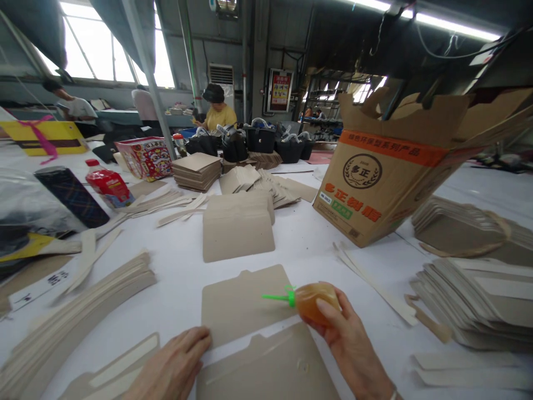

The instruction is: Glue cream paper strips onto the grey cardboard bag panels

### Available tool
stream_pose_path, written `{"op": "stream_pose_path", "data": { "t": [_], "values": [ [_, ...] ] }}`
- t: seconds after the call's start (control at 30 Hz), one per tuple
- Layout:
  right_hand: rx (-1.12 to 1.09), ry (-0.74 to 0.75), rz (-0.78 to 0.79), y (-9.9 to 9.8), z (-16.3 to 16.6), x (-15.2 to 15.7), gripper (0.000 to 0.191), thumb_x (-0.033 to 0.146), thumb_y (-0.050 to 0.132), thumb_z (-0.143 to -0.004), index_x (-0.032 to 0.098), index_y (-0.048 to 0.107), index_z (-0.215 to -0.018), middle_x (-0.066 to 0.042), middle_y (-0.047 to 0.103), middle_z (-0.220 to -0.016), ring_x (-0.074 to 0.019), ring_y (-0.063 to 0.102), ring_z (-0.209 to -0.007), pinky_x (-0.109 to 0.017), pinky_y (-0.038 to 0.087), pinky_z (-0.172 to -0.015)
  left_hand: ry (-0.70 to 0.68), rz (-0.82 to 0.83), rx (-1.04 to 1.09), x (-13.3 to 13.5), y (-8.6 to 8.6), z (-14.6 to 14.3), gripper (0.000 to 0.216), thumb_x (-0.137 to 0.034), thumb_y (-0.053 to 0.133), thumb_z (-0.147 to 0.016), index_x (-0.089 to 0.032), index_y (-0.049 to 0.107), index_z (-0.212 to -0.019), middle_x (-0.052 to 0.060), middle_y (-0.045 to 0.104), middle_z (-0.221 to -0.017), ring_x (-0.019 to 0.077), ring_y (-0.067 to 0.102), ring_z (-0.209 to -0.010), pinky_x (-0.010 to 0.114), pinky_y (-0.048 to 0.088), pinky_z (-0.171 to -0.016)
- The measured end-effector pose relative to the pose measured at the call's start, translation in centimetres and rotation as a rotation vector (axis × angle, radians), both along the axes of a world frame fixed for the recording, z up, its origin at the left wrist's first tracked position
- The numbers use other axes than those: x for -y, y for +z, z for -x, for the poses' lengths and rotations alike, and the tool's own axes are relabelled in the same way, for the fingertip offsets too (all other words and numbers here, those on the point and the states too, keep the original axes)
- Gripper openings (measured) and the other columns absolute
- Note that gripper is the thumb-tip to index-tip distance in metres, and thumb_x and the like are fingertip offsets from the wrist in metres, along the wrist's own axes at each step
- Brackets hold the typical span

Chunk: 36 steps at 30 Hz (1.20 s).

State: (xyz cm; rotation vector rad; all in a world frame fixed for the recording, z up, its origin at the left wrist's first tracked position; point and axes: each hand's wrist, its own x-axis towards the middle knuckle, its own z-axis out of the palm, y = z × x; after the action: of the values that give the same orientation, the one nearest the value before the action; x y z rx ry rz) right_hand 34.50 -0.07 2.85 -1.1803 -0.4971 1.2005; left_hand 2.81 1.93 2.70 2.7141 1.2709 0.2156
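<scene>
My right hand [343, 333] is wrapped round a soft glue bottle [314, 303] of amber liquid, its thin green nozzle pointing left. Under the nozzle lies a flat grey-brown cardboard panel [245, 300] with a small tab on its far edge. My left hand [177, 358] rests at that panel's near left corner, fingers stretched out, gripping nothing. Closer to me, between both hands, a second cardboard panel [266, 366] shows a shiny streak and a small glossy spot. Beyond them sits a stack of similar panels [237, 230].
Long cardboard strips [83, 316] are piled on the left. At right stand a large open carton [370, 178], stacked panels [470, 305] and a wooden-handled brush [428, 319]. A red bottle [108, 183] and black bags [260, 138] are further back. Other people work behind.
</scene>
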Motion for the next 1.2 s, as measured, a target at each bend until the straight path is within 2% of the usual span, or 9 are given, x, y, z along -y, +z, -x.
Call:
{"op": "stream_pose_path", "data": {
  "t": [0.07,0.1,0.2,0.27,0.37,0.5,0.6,0.97,1.2],
  "values": [
    [-0.377,0.044,0.068,0.9,0.4,-0.4,0.046,0.031,0.076,-0.066,0.02,0.058,-0.106,-0.007,0.068,-0.103,-0.025,0.066,-0.093,-0.034,0.053,-0.08,0.013,0.03,0.006,0.3,0.3,-0.2,0.038,-0.008,0.041,-0.079,-0.025,0.062,-0.106,0.001,0.066,-0.11,0.0148,0.063,-0.098,0.024,0.05,-0.089],
    [-0.49,0.047,0.097,1.3,0.7,-0.6,0.046,0.03,0.077,-0.065,0.019,0.058,-0.105,-0.008,0.068,-0.104,-0.0251,0.066,-0.093,-0.032,0.054,-0.079,0.023,0.048,0.01,0.5,0.6,-0.3,0.039,-0.007,0.041,-0.078,-0.024,0.061,-0.106,0.002,0.065,-0.11,0.0157,0.062,-0.099,0.026,0.05,-0.09],
    [-0.537,0.052,0.099,2.3,2.0,-1.1,0.047,0.027,0.078,-0.064,0.019,0.059,-0.106,-0.009,0.068,-0.107,-0.0246,0.066,-0.094,-0.03,0.054,-0.079,0.063,0.139,-0.002,0.9,1.5,-0.9,0.04,-0.005,0.038,-0.078,-0.022,0.06,-0.106,0.004,0.064,-0.111,0.0169,0.061,-0.1,0.031,0.048,-0.093],
    [-0.409,0.093,0.04,2.4,3.2,-1.3,0.044,0.028,0.076,-0.068,0.02,0.057,-0.107,-0.009,0.067,-0.109,-0.0244,0.065,-0.095,-0.034,0.053,-0.082,0.091,0.189,-0.02,0.9,2.2,-1.2,0.04,-0.004,0.038,-0.078,-0.021,0.06,-0.106,0.005,0.063,-0.11,0.0177,0.059,-0.102,0.033,0.047,-0.094],
    [-0.068,0.171,-0.07,1.5,5.1,-1.4,0.049,0.03,0.074,-0.071,0.023,0.052,-0.114,-0.006,0.066,-0.108,-0.0237,0.063,-0.095,-0.037,0.052,-0.082,0.11,0.237,-0.031,0.9,2.7,-1.4,0.04,-0.003,0.038,-0.077,-0.02,0.059,-0.107,0.005,0.062,-0.111,0.0183,0.058,-0.104,0.033,0.046,-0.095],
    [0.388,0.215,-0.127,-0.3,6.9,-1.7,0.06,0.034,0.075,-0.069,0.024,0.046,-0.12,-0.004,0.064,-0.105,-0.0224,0.063,-0.091,-0.032,0.05,-0.082,0.112,0.278,-0.015,0.7,2.4,-1.1,0.041,-0.003,0.038,-0.077,-0.021,0.057,-0.109,0.004,0.06,-0.112,0.0185,0.056,-0.105,0.034,0.045,-0.095],
    [0.575,0.223,-0.165,-0.9,7.9,-1.9,0.057,0.036,0.071,-0.07,0.024,0.045,-0.12,-0.004,0.061,-0.106,-0.0217,0.062,-0.091,-0.031,0.05,-0.082,0.092,0.293,-0.008,0.5,2.0,-0.8,0.038,-0.004,0.038,-0.078,-0.022,0.057,-0.106,0.004,0.059,-0.11,0.0196,0.055,-0.103,0.036,0.045,-0.094],
    [0.883,0.266,-0.257,-1.4,9.8,-2.3,0.053,0.033,0.065,-0.074,0.025,0.044,-0.122,-0.005,0.057,-0.114,-0.023,0.058,-0.099,-0.035,0.048,-0.088,0.073,0.277,0.01,0.5,1.3,-0.4,0.032,-0.007,0.042,-0.077,-0.023,0.056,-0.101,0.004,0.058,-0.107,0.0211,0.053,-0.102,0.038,0.043,-0.092],
    [0.896,0.259,-0.193,-1.7,8.8,-2.0,0.055,0.036,0.066,-0.073,0.026,0.044,-0.123,-0.005,0.057,-0.113,-0.0236,0.06,-0.095,-0.036,0.05,-0.084,0.064,0.279,0.022,0.5,1.0,-0.1,0.027,-0.009,0.041,-0.08,-0.023,0.056,-0.099,0.003,0.059,-0.106,0.0207,0.052,-0.1,0.039,0.042,-0.093]
  ]
}}
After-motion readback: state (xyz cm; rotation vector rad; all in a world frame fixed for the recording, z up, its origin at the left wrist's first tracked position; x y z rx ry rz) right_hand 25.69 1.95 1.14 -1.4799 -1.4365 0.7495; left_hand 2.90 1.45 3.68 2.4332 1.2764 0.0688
